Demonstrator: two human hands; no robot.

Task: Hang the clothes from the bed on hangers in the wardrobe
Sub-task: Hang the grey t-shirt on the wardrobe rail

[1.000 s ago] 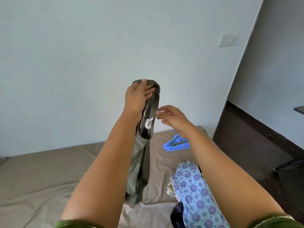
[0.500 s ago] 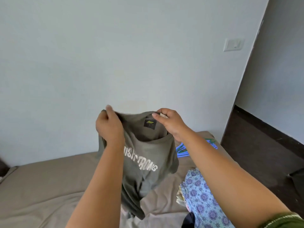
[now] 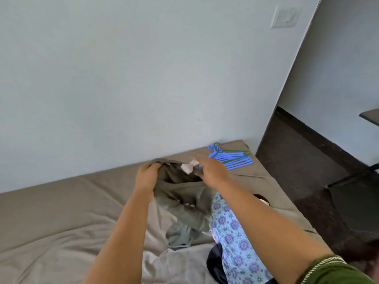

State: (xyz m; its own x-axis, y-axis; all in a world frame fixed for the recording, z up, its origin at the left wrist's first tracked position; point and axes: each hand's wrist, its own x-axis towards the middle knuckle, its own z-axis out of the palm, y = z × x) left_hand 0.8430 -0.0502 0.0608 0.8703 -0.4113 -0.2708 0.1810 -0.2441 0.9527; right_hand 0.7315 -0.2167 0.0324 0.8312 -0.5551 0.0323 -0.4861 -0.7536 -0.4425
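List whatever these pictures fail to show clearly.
Head view only:
- Wardrobe: out of frame.
- Olive T-shirt print: lost in bunched folds.
- Its white tag: text too small.
- Dark garment: mostly under the floral garment.
- Hangers: stacked, count unclear.
- Right hand fingertips: behind the collar.

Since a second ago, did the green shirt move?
Yes. The green shirt came down: it hung high against the wall, and now it bunches on the bed, gripped by the left hand and right hand.

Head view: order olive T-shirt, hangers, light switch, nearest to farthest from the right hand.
1. olive T-shirt: in the grip of the right hand, at the collar.
2. hangers: just beyond, on the bed corner.
3. light switch: high on the wall.
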